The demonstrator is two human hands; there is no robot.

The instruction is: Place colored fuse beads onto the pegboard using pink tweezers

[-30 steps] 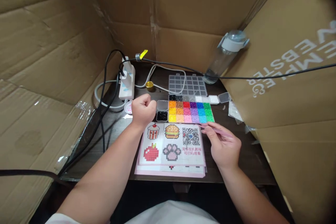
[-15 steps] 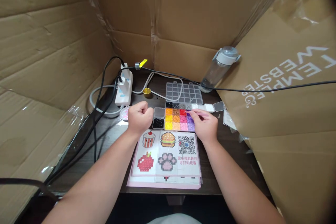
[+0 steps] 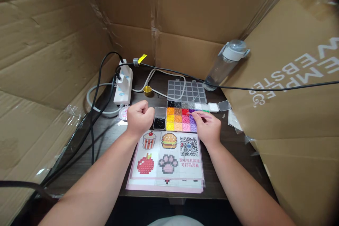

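My right hand (image 3: 208,125) pinches a pair of thin pink tweezers (image 3: 189,113), their tips over the red and purple compartments of the bead box (image 3: 178,131). That box holds small beads sorted by colour, from black and grey to yellow, orange, pink and purple. My left hand (image 3: 140,118) is a closed fist at the left, apart from the box; its inside is hidden. Between fist and box stands a small open case of black beads (image 3: 159,124). Pattern sheets (image 3: 169,176) with a cupcake, burger, red fruit and paw lie in front, beneath clear pegboards.
Behind the bead box lies a clear gridded lid (image 3: 186,90). A gold cup (image 3: 147,90), white power strip (image 3: 123,86) and cables (image 3: 169,69) sit at the back left. A water bottle (image 3: 225,63) leans at the back right. Cardboard walls (image 3: 190,53) surround the table.
The view has shifted slightly. The tweezer tips have moved a little near the red compartment; my left fist keeps its place and shape.
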